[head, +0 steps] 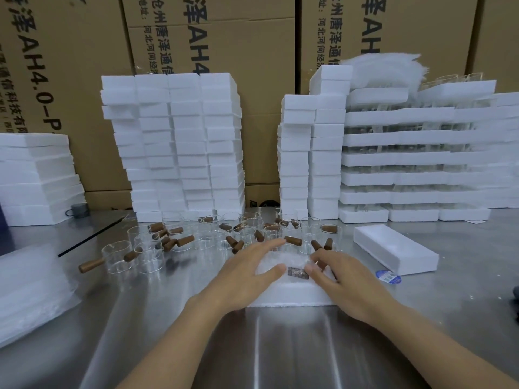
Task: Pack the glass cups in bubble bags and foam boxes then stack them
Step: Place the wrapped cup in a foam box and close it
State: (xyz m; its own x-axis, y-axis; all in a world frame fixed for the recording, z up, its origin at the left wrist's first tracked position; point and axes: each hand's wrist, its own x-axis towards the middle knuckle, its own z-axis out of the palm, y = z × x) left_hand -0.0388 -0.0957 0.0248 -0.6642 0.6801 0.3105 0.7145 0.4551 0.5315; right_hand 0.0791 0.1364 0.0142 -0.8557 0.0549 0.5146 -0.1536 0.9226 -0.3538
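Both hands lie spread and released, clenching nothing. The left hand point(247, 273) rests with fairly straight fingers on the bubble-bagged glass cup point(283, 262). The right hand point(346, 279) presses the other side, its fingertips slightly bent. Between the thumbs the cup's dark brown handle shows through the wrap.

The cup sits in the open white foam box base point(289, 297) on the brushed steel table point(280, 346), directly in front of the person. So bagging looks done for this cup, and it is being seated in the box. Its closing and stacking remain. The flat white foam lid point(393, 249) lies apart to the right, not yet on.

Just behind the box stand many loose clear glass cups with brown wooden handles point(196, 237), unbagged, so much of the work is left. A pile of translucent bubble bags point(31, 290) waits at the left edge.

Further back rise tall stacks of small white foam boxes point(179, 141), though I cannot tell whether these are filled or empty. At the right, long white foam trays point(421, 158) hold more glassware in layers. Brown cardboard cartons point(252, 37) form the wall behind.
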